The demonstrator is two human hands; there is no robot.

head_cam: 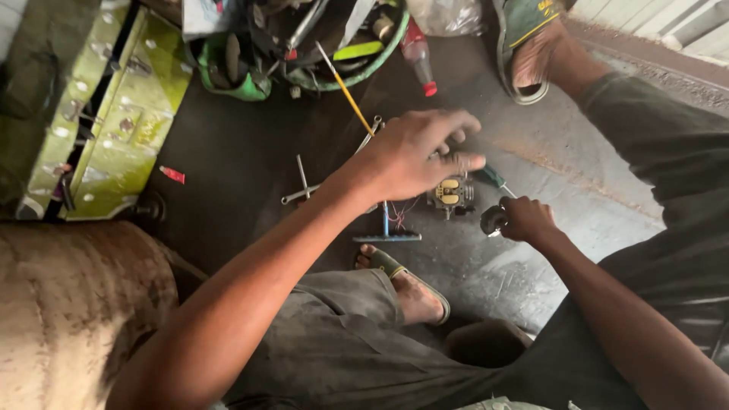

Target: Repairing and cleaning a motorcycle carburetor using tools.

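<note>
Small metal engine part [451, 193], grey cast body with two yellow oval pieces on its top face, sits on the dark, oil-stained concrete floor [243, 159] between the person's two feet. Thin red wires [401, 211] trail from its left side.

Left hand [414, 156]: reaches over the part from the left, palm down, fingers [463, 162] loosely curled and close together, tips at or just above the part's upper edge. Actual contact cannot be told; the hand covers that edge.

Right hand [525, 219]: closed in a fist around a small round metallic object [493, 220], shiny, dark-cored, held just right of the part.

A green-handled screwdriver [493, 179] lies on the floor behind the right hand, partly hidden by the left fingers.

Surroundings: a blue-shafted T-handle tool [386, 228] lies flat just left of the part; a steel cross wrench [304, 186] further left; a yellow-handled rod [345, 91] slants up toward a green basin [364, 68] crowded with tools. A small bottle with a red cap [419, 57] lies beside the basin. A yellow-green metal panel [125, 114], scuffed and bolted, lies at far left. Both feet wear sandals [406, 277].
</note>
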